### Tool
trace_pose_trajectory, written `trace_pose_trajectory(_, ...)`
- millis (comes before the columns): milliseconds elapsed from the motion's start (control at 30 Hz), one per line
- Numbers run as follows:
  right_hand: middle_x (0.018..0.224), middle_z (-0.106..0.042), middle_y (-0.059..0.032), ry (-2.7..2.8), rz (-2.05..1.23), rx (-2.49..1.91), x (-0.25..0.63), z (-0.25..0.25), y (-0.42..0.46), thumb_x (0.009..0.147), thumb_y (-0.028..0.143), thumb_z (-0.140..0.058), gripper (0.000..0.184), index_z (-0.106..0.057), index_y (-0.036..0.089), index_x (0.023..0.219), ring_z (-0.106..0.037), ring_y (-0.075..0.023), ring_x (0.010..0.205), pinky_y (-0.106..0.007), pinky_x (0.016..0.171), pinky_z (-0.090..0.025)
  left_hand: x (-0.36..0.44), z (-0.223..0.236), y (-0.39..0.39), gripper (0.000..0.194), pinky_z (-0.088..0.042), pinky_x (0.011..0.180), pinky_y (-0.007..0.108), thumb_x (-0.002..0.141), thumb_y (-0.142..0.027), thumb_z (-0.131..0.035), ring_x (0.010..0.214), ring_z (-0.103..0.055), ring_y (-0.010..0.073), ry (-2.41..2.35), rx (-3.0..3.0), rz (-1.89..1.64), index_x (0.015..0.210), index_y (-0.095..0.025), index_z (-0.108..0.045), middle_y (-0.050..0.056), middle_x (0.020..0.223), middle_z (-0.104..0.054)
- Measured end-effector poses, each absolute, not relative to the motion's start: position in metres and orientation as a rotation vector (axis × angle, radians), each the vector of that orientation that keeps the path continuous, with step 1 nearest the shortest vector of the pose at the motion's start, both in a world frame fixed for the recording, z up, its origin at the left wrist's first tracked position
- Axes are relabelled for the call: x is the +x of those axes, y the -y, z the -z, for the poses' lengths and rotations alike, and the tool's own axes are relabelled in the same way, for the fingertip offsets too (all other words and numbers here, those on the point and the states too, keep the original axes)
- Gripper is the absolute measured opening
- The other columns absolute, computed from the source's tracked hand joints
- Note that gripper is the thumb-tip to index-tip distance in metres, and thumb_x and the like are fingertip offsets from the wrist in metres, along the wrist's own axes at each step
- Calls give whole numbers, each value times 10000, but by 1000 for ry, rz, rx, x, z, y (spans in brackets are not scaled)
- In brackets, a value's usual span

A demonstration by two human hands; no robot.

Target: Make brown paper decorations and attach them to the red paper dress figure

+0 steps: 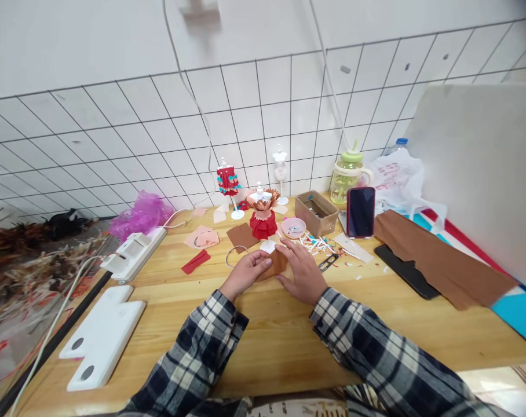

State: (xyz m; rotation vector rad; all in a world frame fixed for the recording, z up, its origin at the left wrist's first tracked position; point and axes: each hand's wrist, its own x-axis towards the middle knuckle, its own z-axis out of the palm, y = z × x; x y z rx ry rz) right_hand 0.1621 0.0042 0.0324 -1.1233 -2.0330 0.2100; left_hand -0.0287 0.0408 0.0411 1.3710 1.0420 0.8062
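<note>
Head view: above the wooden table [269, 341], the right hand [305, 273] spreads thumb from fingers, its grip unclear; the left hand [244, 274] pinches. Just beyond stands a red-skirted miniature dress form [263, 226]; between the hands, held by the left, is a small brown fabric piece [280, 262], probably light, soft, easily creased, best gripped by opposite edges.

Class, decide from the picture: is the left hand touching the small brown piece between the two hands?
Touching: the head view shows the left hand with its thumb lying over the small brown piece.
</note>
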Motion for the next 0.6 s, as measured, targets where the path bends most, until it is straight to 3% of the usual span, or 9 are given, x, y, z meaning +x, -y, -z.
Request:
trace_pose_trajectory(133, 1281, -547, -100, 1941, -458, -1005, 161, -14, -11, 713, 118, -555, 636, -429, 222, 1328, -511, -250, 1143, -430, 965, -412, -36, -33, -35, 393, -313, 505, 197, 744, -501, -655, 546, -455, 87, -1089, 1452, -706, 934, -164, -586, -38, 652, -541)
trace_pose_trajectory(267, 958, -674, -51, 1997, -574, -981, 171, 0, -17, 735, 94, -530, 316, -648, 231, 995, -586, -216, 917, -386, 847, -451, -43, -17, -34, 397, -245, 475, 197, 779, -481, -619, 479, -361, 83, -1215, 1591, -741, 1006, -158, -577, -84, 528, -398)
trace_pose_trajectory(367, 902, -669, -51, 1902, -611, -1089, 175, 6, -24, 768, 147, -534, 164, -655, 213, 858, -589, -210, 879, -364, 805, -453, -41, -10, -28, 382, -278, 488, 200, 797, -476, -595, 488, -394, 91, -1235, 1665, -686, 1015, -164, -583, -74, 538, -446)
trace_pose_trajectory(500, 707, -636, -12, 1824, -781, -1468, 170, 11, -34, 857, 277, -478, 152, -614, 209, 856, -576, -171, 653, -282, 598, -422, -31, -10, -9, 351, -287, 507, 222, 833, -483, -542, 494, -450, 100, -1092, 2077, -327, 685, -178, -631, -15, 535, -557)
trace_pose_trajectory(600, 695, -634, -12, 1967, -677, -1668, 159, 13, -36, 874, 312, -481, 162, -619, 228, 866, -583, -183, 665, -282, 587, -396, -32, -13, -5, 376, -307, 545, 246, 851, -456, -526, 536, -487, 120, -966, 2443, -311, 603, -192, -626, 12, 560, -592)
